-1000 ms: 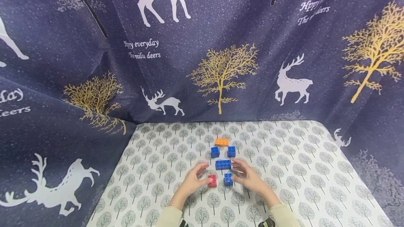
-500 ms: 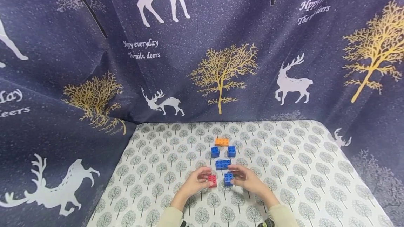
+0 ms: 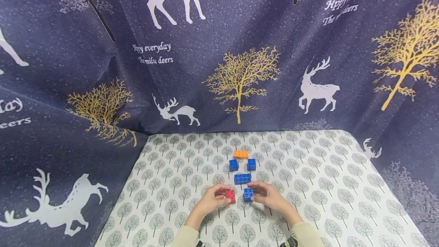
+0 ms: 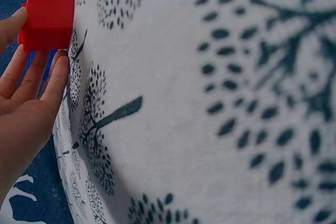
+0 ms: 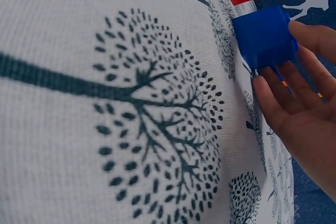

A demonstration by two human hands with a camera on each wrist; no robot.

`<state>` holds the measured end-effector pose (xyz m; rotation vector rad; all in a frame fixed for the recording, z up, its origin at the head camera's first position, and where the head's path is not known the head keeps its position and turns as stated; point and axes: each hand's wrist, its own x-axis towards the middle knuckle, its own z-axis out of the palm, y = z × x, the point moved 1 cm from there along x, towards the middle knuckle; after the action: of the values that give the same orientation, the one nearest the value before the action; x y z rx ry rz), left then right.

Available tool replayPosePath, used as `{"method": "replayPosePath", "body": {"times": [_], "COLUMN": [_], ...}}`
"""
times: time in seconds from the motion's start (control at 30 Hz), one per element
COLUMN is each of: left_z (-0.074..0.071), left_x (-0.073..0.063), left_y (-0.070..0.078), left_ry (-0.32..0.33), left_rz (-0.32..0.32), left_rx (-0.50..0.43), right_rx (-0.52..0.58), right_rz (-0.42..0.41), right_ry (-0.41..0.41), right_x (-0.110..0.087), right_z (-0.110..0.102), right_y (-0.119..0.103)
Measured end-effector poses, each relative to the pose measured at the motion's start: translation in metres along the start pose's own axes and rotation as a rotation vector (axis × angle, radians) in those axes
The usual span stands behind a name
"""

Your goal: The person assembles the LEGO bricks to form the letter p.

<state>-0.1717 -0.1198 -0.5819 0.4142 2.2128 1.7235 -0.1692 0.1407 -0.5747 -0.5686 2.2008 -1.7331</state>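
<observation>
The left hand (image 3: 212, 199) pinches a small red toy brick (image 3: 231, 196) between thumb and fingertips. In the left wrist view the thumb lies at one side of the red brick (image 4: 48, 22) and the other fingers at its far face. To the right, the right hand (image 3: 271, 196) holds a small blue toy brick (image 3: 248, 194) the same way, thumb at its near corner and fingers behind. The right wrist view shows that blue brick (image 5: 265, 38) with the fingertips against it. The two bricks sit side by side on the tree-print cloth, a narrow gap between them.
Just beyond the hands lies a longer blue brick (image 3: 242, 178). Farther back are two small blue bricks (image 3: 233, 165) and an orange brick (image 3: 241, 154). A dark blue curtain (image 3: 212, 87) with deer and trees rises behind the cloth-covered table (image 3: 164, 201).
Both hands' fingers have come in closer around the red and blue bricks, from a wider spread a second ago. The bricks have stayed in place.
</observation>
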Motion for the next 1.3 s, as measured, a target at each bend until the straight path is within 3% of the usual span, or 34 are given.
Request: {"method": "replayPosePath", "body": {"times": [0.17,0.73,1.03,1.3], "left_z": [0.0003,0.0008,0.0000,0.0003], "left_x": [-0.0014,-0.0039,-0.0031,-0.0030], "left_y": [-0.0016,-0.0018,-0.0036,-0.0055], "left_ry": [0.008,0.021,0.030,0.033], "left_rz": [-0.023,-0.016,-0.023,-0.028], "left_rx": [-0.016,-0.032,-0.013,-0.006], "right_rx": [-0.008,0.007,0.067,0.014], "right_rz": [0.018,0.023,0.039,0.041], "right_ry": [0.006,0.032,0.034,0.047], "right_x": [-0.0003,-0.0040,-0.0027,-0.0002], "right_z": [0.0002,0.0001,0.0010,0.0036], "right_y": [0.0016,0.0071,0.0081,0.0065]}}
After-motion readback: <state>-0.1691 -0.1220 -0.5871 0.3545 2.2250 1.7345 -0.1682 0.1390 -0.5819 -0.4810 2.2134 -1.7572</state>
